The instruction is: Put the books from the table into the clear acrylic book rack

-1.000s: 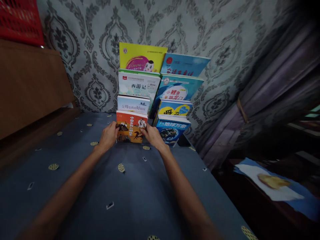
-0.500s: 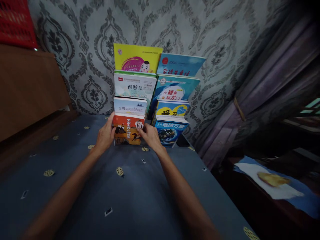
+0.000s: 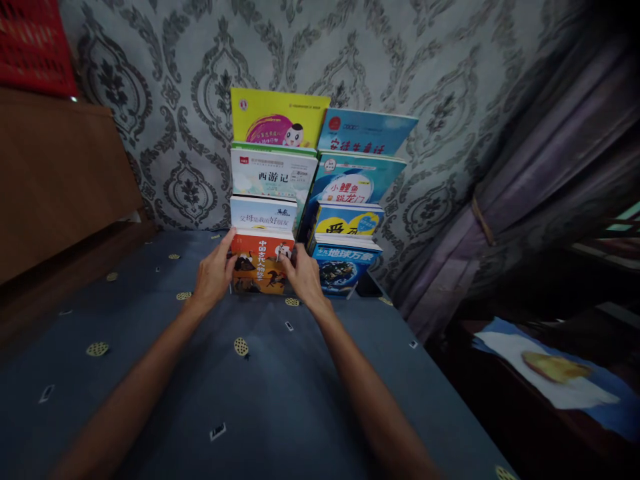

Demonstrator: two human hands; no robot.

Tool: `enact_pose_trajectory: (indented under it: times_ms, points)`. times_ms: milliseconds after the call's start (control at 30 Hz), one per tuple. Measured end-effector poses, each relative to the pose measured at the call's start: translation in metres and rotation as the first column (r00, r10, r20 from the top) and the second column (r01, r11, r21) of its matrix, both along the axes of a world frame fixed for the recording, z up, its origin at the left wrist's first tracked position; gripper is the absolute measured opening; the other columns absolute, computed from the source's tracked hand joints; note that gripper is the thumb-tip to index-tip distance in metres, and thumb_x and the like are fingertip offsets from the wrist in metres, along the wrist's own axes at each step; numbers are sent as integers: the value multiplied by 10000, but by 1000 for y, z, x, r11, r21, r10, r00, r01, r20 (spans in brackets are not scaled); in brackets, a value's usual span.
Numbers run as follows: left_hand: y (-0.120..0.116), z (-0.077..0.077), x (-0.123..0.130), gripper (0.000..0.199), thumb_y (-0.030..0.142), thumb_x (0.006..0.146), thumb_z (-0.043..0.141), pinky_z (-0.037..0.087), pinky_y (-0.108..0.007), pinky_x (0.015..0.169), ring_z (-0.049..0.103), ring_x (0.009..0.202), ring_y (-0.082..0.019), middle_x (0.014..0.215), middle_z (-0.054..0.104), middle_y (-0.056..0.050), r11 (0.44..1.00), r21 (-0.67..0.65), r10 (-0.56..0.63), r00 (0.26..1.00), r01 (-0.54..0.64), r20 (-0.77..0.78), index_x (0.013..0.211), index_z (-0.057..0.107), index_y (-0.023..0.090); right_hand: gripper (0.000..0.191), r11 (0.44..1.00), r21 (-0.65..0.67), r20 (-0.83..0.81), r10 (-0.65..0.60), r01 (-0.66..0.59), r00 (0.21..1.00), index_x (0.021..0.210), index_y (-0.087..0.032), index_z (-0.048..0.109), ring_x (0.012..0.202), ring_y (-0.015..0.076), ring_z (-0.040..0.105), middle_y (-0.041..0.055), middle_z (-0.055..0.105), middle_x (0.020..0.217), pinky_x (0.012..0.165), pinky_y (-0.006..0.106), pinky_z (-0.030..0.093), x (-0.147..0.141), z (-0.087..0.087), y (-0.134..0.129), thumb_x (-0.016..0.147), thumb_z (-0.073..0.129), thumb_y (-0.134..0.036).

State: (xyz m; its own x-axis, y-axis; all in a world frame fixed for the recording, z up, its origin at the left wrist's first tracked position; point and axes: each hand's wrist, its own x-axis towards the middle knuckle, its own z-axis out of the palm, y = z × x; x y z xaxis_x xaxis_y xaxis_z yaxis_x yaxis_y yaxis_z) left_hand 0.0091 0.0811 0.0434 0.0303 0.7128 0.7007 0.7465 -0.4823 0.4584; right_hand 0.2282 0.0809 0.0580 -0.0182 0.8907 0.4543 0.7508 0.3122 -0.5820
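Books stand upright in two tiered columns against the wall. An orange-red book (image 3: 261,263) is at the front of the left column, with a pale blue-white book (image 3: 263,212) behind it. My left hand (image 3: 214,273) touches its left edge, and my right hand (image 3: 303,272) holds its right edge, thumb on the cover. Farther back are a white-green book (image 3: 273,173) and a yellow book (image 3: 275,113). The right column has a dark blue globe book (image 3: 343,270), a yellow-blue book (image 3: 345,220), a teal book (image 3: 357,177) and a blue book (image 3: 367,130).
The books rest on a table with a dark blue patterned cloth (image 3: 175,373). A wooden cabinet (image 3: 60,173) with a red basket (image 3: 35,50) is at left. At right are a tied curtain (image 3: 450,253) and a yellowish item (image 3: 555,367) on white and blue sheets.
The view has shifted slightly, so the books appear a little farther right. Both hands remain at the orange-red book, the left one's fingers slightly more raised.
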Motion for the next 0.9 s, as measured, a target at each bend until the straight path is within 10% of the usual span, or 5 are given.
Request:
enact_pose_trajectory:
  times_ms: [900]
  points:
    - [20, -13, -12, 405, 285, 854, 554, 589, -313, 753, 696, 949, -224, 1112, 745, -85, 981, -40, -168, 932, 191, 322, 1216, 705, 183, 349, 994, -9, 35, -112, 112, 993, 1184, -159, 668, 854, 242, 706, 107, 775, 979, 710, 277, 432, -6, -4, 0, 967, 504, -378]
